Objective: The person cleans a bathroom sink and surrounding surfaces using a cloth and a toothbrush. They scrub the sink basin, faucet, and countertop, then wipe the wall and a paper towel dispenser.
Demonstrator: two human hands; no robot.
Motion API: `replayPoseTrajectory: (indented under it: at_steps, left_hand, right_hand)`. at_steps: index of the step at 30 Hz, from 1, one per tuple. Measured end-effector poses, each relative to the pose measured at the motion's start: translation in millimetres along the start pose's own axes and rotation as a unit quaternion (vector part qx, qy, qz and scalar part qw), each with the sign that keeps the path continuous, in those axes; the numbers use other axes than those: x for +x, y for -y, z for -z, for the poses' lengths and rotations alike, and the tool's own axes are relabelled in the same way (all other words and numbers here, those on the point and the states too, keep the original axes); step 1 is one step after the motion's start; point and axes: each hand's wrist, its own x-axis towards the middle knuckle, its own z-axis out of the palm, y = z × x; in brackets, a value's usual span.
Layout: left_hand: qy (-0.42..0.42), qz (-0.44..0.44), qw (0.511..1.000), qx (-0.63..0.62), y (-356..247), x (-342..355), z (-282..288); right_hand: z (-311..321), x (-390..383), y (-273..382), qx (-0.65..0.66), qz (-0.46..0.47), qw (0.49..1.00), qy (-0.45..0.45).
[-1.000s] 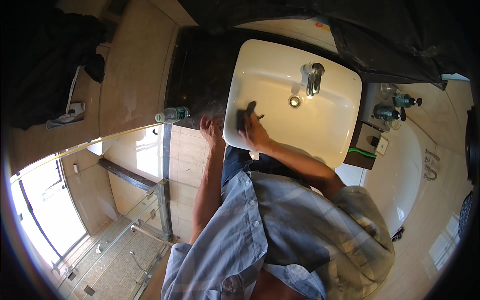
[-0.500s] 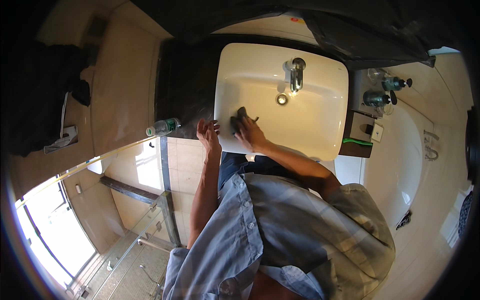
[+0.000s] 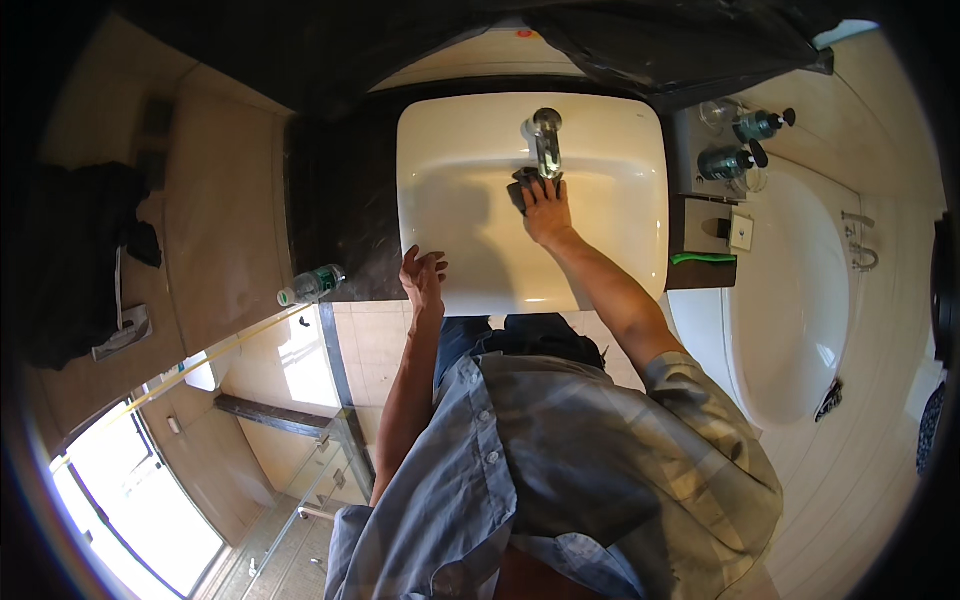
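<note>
The cloth was shifted toward the tap under the right hand, grip unclear, suggesting wider wiping, while the left hand was held apart, half-curled.

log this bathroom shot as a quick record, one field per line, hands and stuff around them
right hand: fingers spread over a bunched dark cloth
cloth position: inside the white sink, by the spout end of the metal tap
left hand: fingers loosely curled, at the sink's near left edge; contact unclear
left of sink: clear bottle with a green label
right of sink: two pump bottles; bright green item
far right: white bathtub
</note>
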Motion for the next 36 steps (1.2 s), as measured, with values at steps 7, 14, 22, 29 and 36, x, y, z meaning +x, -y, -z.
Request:
replayPoseTrajectory:
  at_steps: [7,14,22,29,36]
  left_hand:
    - [0.044,0.019,0.999,0.027,-7,-6,-17]
    - [0.054,0.038,0.997,0.027,8,-8,-15]
    - [0.077,0.018,0.996,0.044,33,8,-22]
    - [0.149,0.023,0.973,0.173,32,0,-53]
    - [0.191,0.016,0.962,0.196,35,0,-59]
  right_hand:
    - [-11,-52,-68,0.001,-0.116,0.987,-0.113]
    - [-6,-100,-6,0.013,-0.182,0.982,0.042]
    - [-1,-86,90,0.224,0.182,0.955,-0.069]
    - [-5,-75,15,0.131,-0.005,0.988,0.076]
    - [11,-118,-72,0.0,-0.121,0.991,-0.052]
